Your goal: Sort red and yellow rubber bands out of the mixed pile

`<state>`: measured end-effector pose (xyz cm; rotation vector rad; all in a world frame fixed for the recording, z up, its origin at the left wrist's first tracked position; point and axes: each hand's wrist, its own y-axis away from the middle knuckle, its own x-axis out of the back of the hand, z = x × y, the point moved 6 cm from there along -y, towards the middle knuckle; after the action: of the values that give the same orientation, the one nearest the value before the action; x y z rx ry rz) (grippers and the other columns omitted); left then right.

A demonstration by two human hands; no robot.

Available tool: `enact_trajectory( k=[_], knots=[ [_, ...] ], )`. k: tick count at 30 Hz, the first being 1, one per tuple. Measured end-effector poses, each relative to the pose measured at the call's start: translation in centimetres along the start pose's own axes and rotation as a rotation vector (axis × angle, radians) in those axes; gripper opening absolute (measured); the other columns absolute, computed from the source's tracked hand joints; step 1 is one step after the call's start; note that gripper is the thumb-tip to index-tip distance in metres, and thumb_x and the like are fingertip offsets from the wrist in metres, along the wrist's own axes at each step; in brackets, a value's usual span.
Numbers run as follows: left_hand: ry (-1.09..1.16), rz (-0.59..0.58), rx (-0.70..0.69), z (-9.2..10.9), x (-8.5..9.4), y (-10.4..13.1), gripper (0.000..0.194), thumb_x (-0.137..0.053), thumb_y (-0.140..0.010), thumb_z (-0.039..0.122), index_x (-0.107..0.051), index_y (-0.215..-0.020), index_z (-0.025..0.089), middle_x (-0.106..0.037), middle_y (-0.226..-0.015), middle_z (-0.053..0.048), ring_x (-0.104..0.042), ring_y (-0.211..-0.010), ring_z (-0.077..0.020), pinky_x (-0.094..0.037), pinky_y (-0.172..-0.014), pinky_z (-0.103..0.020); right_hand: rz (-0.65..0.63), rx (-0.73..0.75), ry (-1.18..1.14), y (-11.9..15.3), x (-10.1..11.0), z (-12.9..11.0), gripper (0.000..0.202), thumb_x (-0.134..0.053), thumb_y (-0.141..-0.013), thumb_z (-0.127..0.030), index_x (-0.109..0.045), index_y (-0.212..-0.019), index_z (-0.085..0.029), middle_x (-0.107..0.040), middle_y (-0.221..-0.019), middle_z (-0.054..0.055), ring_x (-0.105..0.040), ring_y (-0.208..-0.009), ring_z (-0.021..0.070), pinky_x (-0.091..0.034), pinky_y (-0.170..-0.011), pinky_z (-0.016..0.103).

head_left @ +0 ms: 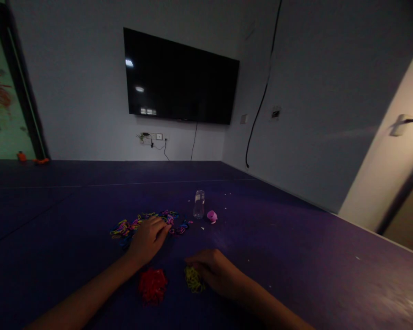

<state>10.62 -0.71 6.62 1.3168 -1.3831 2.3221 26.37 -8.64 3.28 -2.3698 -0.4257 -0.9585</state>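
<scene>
My left hand [149,238] reaches over a mixed pile of colourful rubber bands [123,228], in pink, blue, yellow and black. Its thumb and fingers are pressed together at the right part of the pile, and what they pinch is hidden. Nearer to me, my right hand [215,270] is closed with its fingertips just over a small heap of yellow rubber bands [193,280]; whether a band is in the pinch does not show. Between my forearms lies a heap of red rubber bands [153,286].
Beyond my hands stands a clear plastic bottle [199,205], with a small pink cup-like piece [212,216] beside it. White scraps dot the purple floor [282,238]. A television [181,78] hangs on the far wall, and a black cable [261,103] dangles down the right wall.
</scene>
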Motion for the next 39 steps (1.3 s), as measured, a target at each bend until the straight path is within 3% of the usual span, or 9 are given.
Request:
enact_trajectory(
  k=[4,7,12,17,20,24,30,39],
  knots=[
    [-0.113,0.090,0.049,-3.9,0.2,0.6,0.035,-0.036,-0.093,0.029,-0.058,-0.067,0.019,-0.060,-0.069,-0.004,-0.056,-0.072,-0.0200,-0.043,-0.070,-0.033,-0.005,0.034,0.013,0.1,0.0,-0.6,0.036,-0.042,-0.086,-0.011,-0.062,-0.115,-0.018,-0.067,-0.108,0.008,-0.062,-0.100,0.0184,-0.048,-0.088,0.030],
    [-0.122,0.064,0.102,-5.3,-0.4,0.9,0.033,-0.038,-0.091,0.027,-0.059,-0.067,0.018,-0.062,-0.071,-0.005,-0.057,-0.073,-0.0207,-0.045,-0.069,-0.033,-0.028,0.067,0.007,0.3,-0.4,-0.7,0.038,-0.042,-0.087,-0.012,-0.059,-0.120,-0.019,-0.063,-0.116,0.008,-0.058,-0.108,0.0186,-0.045,-0.093,0.032],
    [-0.074,-0.047,-0.004,-4.5,-2.0,0.9,0.020,-0.046,-0.087,0.021,-0.065,-0.085,0.019,-0.066,-0.087,-0.005,-0.058,-0.087,-0.0220,-0.045,-0.078,-0.036,0.105,0.064,0.045,-1.0,-0.1,1.8,0.035,-0.041,-0.089,-0.015,-0.058,-0.119,-0.019,-0.063,-0.116,0.009,-0.058,-0.108,0.0197,-0.045,-0.094,0.037],
    [-0.062,-0.173,-0.114,-3.9,-3.4,1.2,0.028,-0.045,-0.091,0.021,-0.060,-0.114,0.024,-0.062,-0.115,-0.005,-0.052,-0.109,-0.0237,-0.042,-0.091,-0.041,0.217,0.125,0.117,-6.3,0.2,4.4,0.037,-0.040,-0.084,-0.008,-0.062,-0.112,-0.018,-0.066,-0.109,0.008,-0.060,-0.102,0.0181,-0.046,-0.092,0.035],
    [-0.106,-0.203,-0.063,-4.3,-3.7,1.3,0.029,-0.046,-0.090,0.022,-0.060,-0.116,0.024,-0.060,-0.121,-0.005,-0.047,-0.116,-0.0255,-0.038,-0.096,-0.045,0.205,0.162,0.177,-9.8,-0.6,5.3,0.039,-0.041,-0.082,-0.006,-0.064,-0.110,-0.019,-0.064,-0.111,0.008,-0.058,-0.106,0.0183,-0.045,-0.094,0.035],
    [-0.163,-0.213,-0.023,-4.4,-3.7,1.5,0.026,-0.046,-0.089,0.023,-0.063,-0.108,0.022,-0.065,-0.109,-0.006,-0.047,-0.116,-0.0263,-0.036,-0.098,-0.047,0.149,0.244,0.258,-12.5,-2.3,6.0,0.043,-0.038,-0.081,-0.005,-0.061,-0.116,-0.015,-0.060,-0.121,0.010,-0.053,-0.114,0.0185,-0.040,-0.099,0.035],
    [-0.213,-0.156,0.032,-3.9,-2.9,1.3,0.021,-0.045,-0.089,0.023,-0.065,-0.095,0.018,-0.067,-0.100,-0.007,-0.054,-0.106,-0.0254,-0.035,-0.097,-0.045,0.011,0.296,0.396,-12.5,-3.7,7.0,0.048,-0.043,-0.070,-0.003,-0.063,-0.111,-0.016,-0.060,-0.122,0.008,-0.048,-0.120,0.0194,-0.035,-0.103,0.036],
    [-0.205,-0.159,0.067,-4.5,-3.2,1.3,0.018,-0.048,-0.087,0.020,-0.064,-0.094,0.016,-0.065,-0.100,-0.009,-0.054,-0.103,-0.0248,-0.039,-0.092,-0.041,0.098,0.146,0.496,-12.0,-2.8,6.7,0.036,-0.044,-0.071,-0.005,-0.069,-0.092,-0.020,-0.067,-0.100,0.007,-0.056,-0.104,0.0205,-0.040,-0.093,0.034]
  ],
)
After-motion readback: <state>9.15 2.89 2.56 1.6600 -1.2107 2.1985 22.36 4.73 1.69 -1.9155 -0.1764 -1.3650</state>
